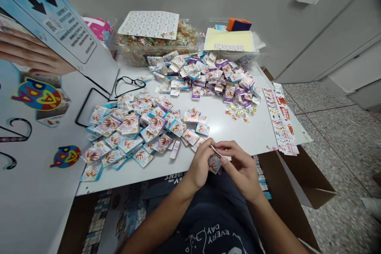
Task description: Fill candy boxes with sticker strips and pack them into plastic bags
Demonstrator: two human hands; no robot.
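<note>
Just over the table's front edge, a small printed carton (214,164) is held between both hands, its narrow top end facing up. My left hand (200,163) grips its left side with bent fingers. My right hand (240,168) closes on the other side, thumb against the top edge. Whether the flap is fully closed I cannot tell. To the left lies a heap of flat-lying closed cartons (129,125) in blue and purple. Farther back is a pile of open-ended cartons (205,72). Small clear candy-like packets (240,112) lie right of centre.
Behind the piles stand a clear bin (131,53) of colourful packets and another clear bin (238,53) with paper on top. Eyeglasses (130,82) lie at left beside a large printed display (59,87). Sticker strips (281,121) hang over the right edge, above an open cardboard box (309,174).
</note>
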